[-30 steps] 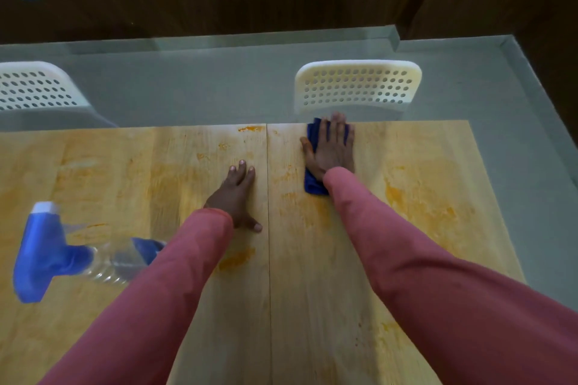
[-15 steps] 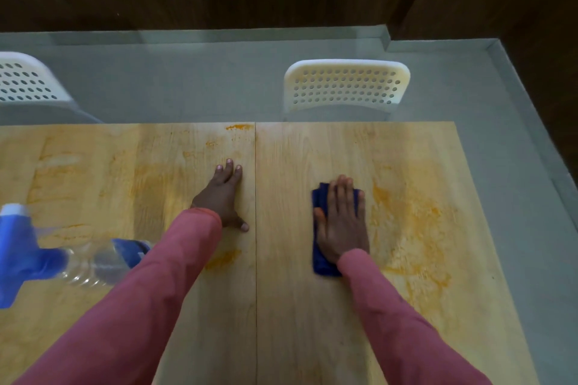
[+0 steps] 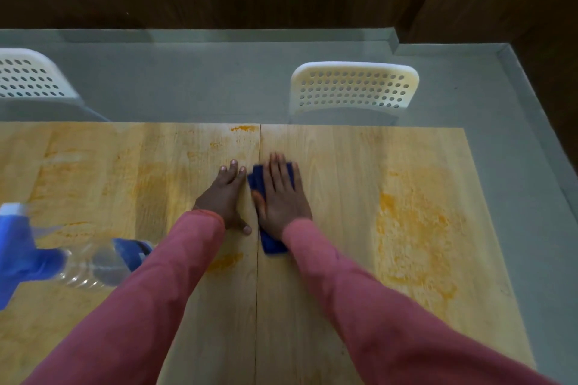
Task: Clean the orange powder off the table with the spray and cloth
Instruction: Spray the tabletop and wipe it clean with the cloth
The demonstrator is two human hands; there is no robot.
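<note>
1. The right hand (image 3: pixel 283 197) lies flat with straight fingers, pressing the blue cloth (image 3: pixel 271 243) onto the table (image 3: pixel 331 259) beneath the palm.
2. The left hand (image 3: pixel 224 197), flat beside it, holds nothing.
3. The cloth looks soft and light; palm pressure suits it.

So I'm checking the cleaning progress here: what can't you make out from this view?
- Spray bottle: head cut off by the left frame edge, base hidden behind the left sleeve.
- Cloth: mostly covered by the right hand, motion-blurred.
- Table: powder under both arms is hidden.
</note>
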